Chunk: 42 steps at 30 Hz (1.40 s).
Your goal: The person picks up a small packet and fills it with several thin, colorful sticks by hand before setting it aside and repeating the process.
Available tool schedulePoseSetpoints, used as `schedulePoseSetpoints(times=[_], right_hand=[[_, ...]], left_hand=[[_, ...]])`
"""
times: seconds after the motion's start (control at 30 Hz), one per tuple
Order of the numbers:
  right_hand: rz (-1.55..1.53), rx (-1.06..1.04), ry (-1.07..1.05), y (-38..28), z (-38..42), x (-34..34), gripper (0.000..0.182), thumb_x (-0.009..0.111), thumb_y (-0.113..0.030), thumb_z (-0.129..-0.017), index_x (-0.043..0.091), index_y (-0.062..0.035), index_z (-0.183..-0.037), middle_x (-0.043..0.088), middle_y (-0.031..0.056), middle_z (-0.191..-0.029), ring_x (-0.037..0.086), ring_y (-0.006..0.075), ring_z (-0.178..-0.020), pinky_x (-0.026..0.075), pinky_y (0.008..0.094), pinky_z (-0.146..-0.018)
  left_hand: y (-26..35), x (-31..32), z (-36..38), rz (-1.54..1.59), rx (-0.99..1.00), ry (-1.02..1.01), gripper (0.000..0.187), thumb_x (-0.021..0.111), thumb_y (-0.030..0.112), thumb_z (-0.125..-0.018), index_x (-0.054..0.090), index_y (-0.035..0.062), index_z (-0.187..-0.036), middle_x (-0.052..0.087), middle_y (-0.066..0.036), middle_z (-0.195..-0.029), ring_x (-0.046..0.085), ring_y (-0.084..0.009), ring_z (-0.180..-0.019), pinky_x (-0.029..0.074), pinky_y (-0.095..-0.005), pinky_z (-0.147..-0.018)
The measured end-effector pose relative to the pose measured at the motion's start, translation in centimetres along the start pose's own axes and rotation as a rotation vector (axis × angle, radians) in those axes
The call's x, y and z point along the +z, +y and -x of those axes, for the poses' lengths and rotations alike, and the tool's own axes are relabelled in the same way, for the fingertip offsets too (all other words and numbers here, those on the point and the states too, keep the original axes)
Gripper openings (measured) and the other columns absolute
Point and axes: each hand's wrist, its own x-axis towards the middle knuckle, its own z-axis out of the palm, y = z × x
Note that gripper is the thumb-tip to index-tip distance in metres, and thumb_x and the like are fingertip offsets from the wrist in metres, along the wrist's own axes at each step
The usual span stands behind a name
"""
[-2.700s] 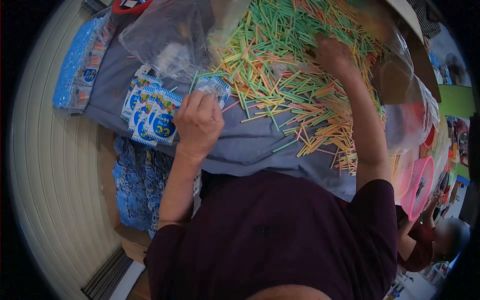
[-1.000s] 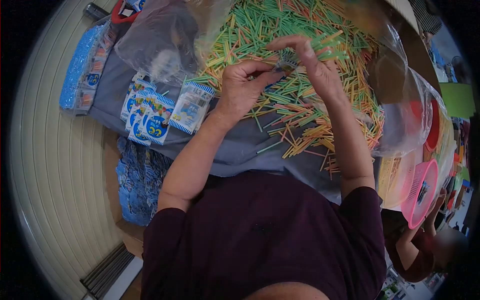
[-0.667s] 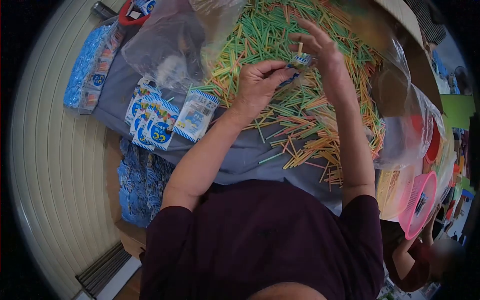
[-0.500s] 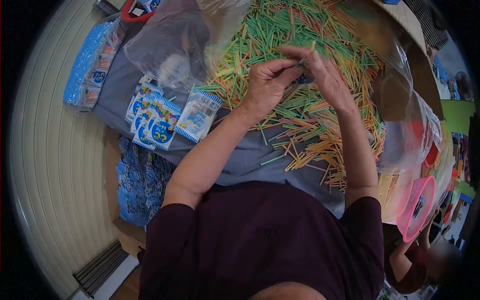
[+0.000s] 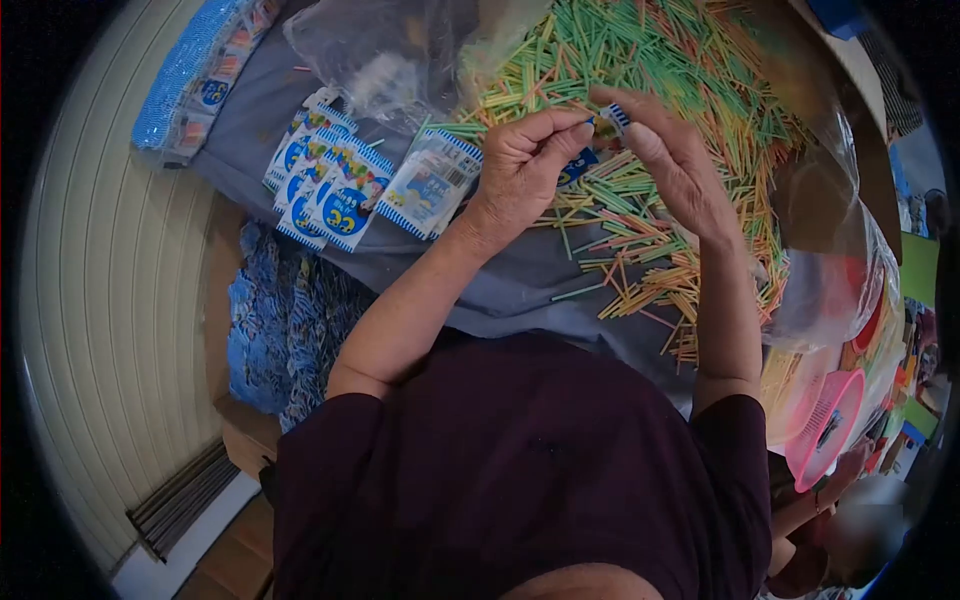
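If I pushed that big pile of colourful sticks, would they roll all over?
Probably they would slide and scatter more than roll: the colourful sticks lie criss-crossed in a loose heap on grey cloth, which likely grips them. They look thin and straight, so probably light and fairly stiff. A few strays already lie apart at the near edge, so they seem to spread easily.

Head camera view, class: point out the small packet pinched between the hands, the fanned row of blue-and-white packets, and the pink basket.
small packet (image 5: pixel 600 130), head view, its blue-and-white top edge between the fingertips.
fanned row of packets (image 5: pixel 345 195), head view, the blue circle on the front packet.
pink basket (image 5: pixel 822 428), head view, its inner wall.
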Motion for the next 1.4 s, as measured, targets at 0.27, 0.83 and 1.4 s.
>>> schedulePoseSetpoints(times=[0.27, 0.83, 1.4], right_hand=[[-0.477, 0.261, -0.008, 0.0, 1.8, 1.9, 0.028, 0.056, -0.009, -0.097, 0.066, -0.0065, -0.123, 0.063, -0.0013, -0.08, 0.049, 0.0042, -0.065, 0.041, 0.0209, -0.058], [0.016, 0.071, 0.086, -6.3, 0.6, 1.3, 0.025, 0.068, 0.002, -0.08, 0.07, -0.0044, -0.103, 0.069, 0.0112, -0.084, 0.067, 0.0225, -0.074, 0.052, 0.0315, -0.066], [0.049, -0.033, 0.023, -5.7, 0.4, 2.7, 0.031, 0.066, 0.002, -0.08, 0.068, -0.0056, -0.109, 0.067, 0.0124, -0.085, 0.065, 0.0268, -0.072, 0.051, 0.0353, -0.062]], left_hand=[[-0.2, -2.9, 2.8, -0.049, 0.115, 0.027, 0.012, 0.067, 0.004, -0.091, 0.071, 0.0001, -0.101, 0.07, -0.001, -0.087, 0.061, -0.0061, -0.08, 0.05, -0.0215, -0.071], [0.3, -4.8, 5.0, 0.012, 0.047, 0.013, 0.013, 0.068, 0.0, -0.088, 0.071, -0.0017, -0.1, 0.066, -0.004, -0.094, 0.059, -0.0087, -0.086, 0.047, -0.0208, -0.076], [-0.5, -5.8, 5.4, 0.126, 0.013, -0.059, 0.021, 0.065, -0.001, -0.089, 0.07, 0.0, -0.109, 0.068, -0.008, -0.106, 0.062, -0.0128, -0.097, 0.048, -0.0258, -0.088]])
